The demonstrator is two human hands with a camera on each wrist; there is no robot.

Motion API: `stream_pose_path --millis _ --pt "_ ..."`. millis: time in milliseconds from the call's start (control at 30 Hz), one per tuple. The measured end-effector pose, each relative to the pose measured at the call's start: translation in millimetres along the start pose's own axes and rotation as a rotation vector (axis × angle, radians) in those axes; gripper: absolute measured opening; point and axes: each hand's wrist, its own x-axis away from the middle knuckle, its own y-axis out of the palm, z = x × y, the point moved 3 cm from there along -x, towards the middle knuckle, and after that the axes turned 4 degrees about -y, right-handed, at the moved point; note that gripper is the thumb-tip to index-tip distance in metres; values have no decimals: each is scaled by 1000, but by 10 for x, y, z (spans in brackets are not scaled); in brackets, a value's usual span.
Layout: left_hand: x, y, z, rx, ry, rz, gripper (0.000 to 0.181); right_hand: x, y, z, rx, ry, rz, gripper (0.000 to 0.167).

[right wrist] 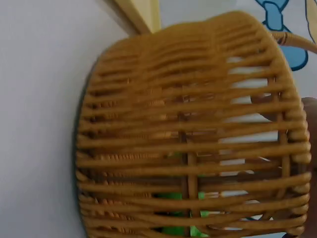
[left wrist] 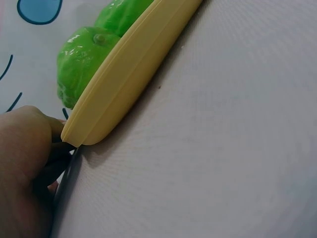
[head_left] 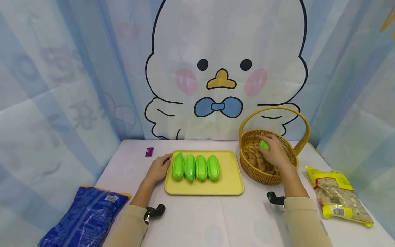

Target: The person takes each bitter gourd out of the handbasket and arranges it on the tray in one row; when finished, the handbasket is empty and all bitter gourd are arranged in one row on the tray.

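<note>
My left hand (head_left: pixel 158 168) rests against the left end of a yellow tray (head_left: pixel 229 171), its fingers at the rim near the far corner. In the left wrist view, the hand (left wrist: pixel 25 158) sits beside the tray's end (left wrist: pixel 119 84). Several glossy, ridged green bitter melons (head_left: pixel 202 168) lie side by side on the tray. My right hand (head_left: pixel 274 152) reaches into a woven wicker basket (head_left: pixel 256 173) and holds another green bitter melon (head_left: pixel 263 144), mostly covered by the fingers. In the right wrist view, the basket's weave (right wrist: pixel 198 109) hides most of the hand.
A small purple packet (head_left: pixel 149 152) lies beyond the left hand. At the table's left is a blue bag (head_left: pixel 89 216); a yellow-and-clear bag (head_left: pixel 339 195) lies on the right. The basket's tall handle (head_left: pixel 274 108) arches above it. A printed curtain (head_left: pixel 222 41) hangs behind the table.
</note>
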Motion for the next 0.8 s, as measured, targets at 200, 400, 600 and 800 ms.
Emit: stream_pose_path --millis 200,400,600,800 --pt "4 10 3 -7 1 -6 44 -81 1 175 44 31 -88 56" --pt "-7 12 -3 -10 12 -2 44 -109 40 300 34 55 -158 56" --pt "-13 15 -17 -15 9 -9 44 -115 98 369 40 71 -213 54" --pt "-20 14 -20 -8 5 -4 44 -124 135 404 51 68 -220 52"
